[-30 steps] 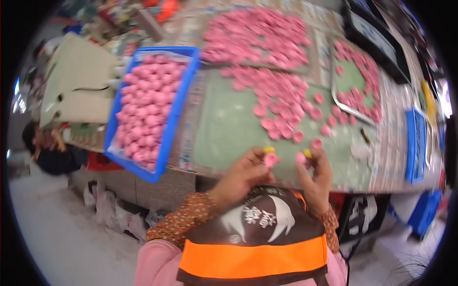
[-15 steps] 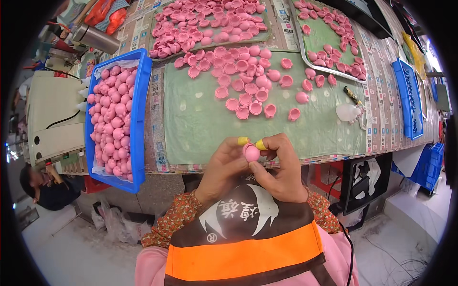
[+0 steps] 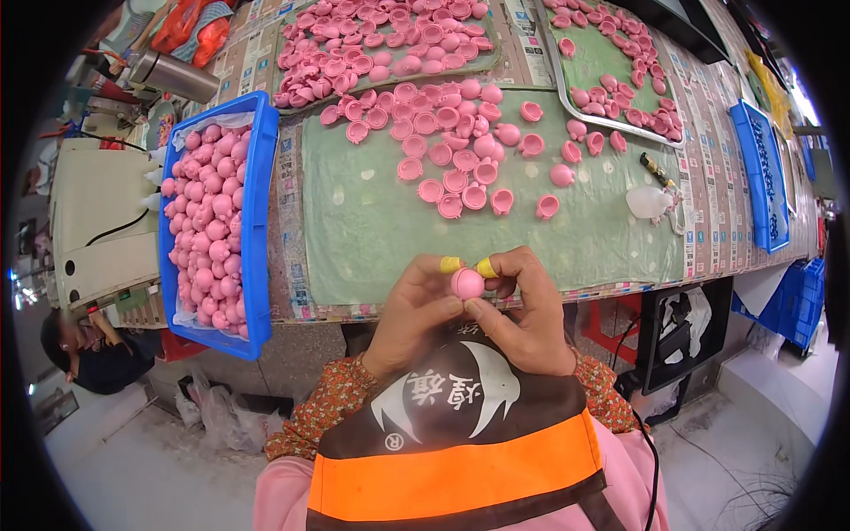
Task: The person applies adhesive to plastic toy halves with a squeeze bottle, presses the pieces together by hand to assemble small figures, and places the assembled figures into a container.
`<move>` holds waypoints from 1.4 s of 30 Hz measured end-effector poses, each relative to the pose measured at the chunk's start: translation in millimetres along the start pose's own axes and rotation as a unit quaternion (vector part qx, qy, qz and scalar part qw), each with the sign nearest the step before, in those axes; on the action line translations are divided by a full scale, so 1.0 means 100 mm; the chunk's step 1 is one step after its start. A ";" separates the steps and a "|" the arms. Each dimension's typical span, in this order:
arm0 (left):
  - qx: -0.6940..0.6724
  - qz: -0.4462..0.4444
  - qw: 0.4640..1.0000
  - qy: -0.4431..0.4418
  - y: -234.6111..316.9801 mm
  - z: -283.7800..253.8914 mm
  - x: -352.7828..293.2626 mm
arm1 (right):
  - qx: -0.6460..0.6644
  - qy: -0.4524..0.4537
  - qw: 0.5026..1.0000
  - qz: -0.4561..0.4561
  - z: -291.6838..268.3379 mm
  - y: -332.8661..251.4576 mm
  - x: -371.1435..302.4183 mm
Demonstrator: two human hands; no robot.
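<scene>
Between the fingertips of both hands, just over the table's near edge, is a small round pink plastic ball (image 3: 467,283). My left hand (image 3: 418,303) pinches it from the left. On the other side my right hand (image 3: 524,310) grips it with thumb and forefinger. Yellow tape wraps a forefinger of each hand. Beyond them, loose pink hollow half shells (image 3: 452,205) lie scattered on a green mat (image 3: 372,239), several with their hollow side up.
At the left a blue crate (image 3: 258,221) is heaped with pink balls (image 3: 208,212). More pink pieces (image 3: 381,44) pile at the back, and others lie in a metal-rimmed tray (image 3: 611,128). A white squeeze bottle (image 3: 648,202) is at the right, with a blue tray (image 3: 753,177) farther right.
The two pink parts between my fingers showed an offset rim before; now they look pressed together into a rounder ball. Both hands stay in nearly the same place.
</scene>
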State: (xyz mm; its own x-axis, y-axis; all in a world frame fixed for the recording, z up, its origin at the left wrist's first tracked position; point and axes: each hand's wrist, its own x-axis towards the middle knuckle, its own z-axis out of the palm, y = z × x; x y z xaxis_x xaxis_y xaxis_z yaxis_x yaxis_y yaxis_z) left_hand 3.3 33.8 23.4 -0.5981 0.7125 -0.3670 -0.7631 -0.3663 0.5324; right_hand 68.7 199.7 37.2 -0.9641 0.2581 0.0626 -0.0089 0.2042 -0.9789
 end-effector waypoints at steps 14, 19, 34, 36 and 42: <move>0.070 0.027 0.997 -0.030 0.04 -0.10 -0.01 | 0.272 -0.059 0.956 0.090 -0.01 0.18 -0.03; 0.097 0.015 0.995 -0.021 0.05 -0.09 -0.05 | 0.133 -0.049 0.990 0.010 -0.03 0.18 0.00; 0.113 0.007 0.994 -0.007 0.12 0.09 -0.06 | -0.070 0.009 0.994 -0.088 0.05 0.11 0.04; 0.128 0.002 0.992 -0.005 0.09 0.03 -0.07 | -0.059 0.006 0.994 -0.089 0.04 0.10 0.04; 0.155 0.032 0.987 -0.034 0.00 -0.17 -0.07 | -0.146 -0.034 0.970 -0.190 -0.01 0.02 0.11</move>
State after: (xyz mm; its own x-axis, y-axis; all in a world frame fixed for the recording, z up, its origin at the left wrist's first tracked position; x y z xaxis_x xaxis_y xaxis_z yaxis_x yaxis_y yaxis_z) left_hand 3.2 18.3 13.1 -0.6176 0.7354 -0.2788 -0.6056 -0.2186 0.7651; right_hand 58.5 203.8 36.0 -0.9213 0.0517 0.3855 -0.3007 0.5340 -0.7902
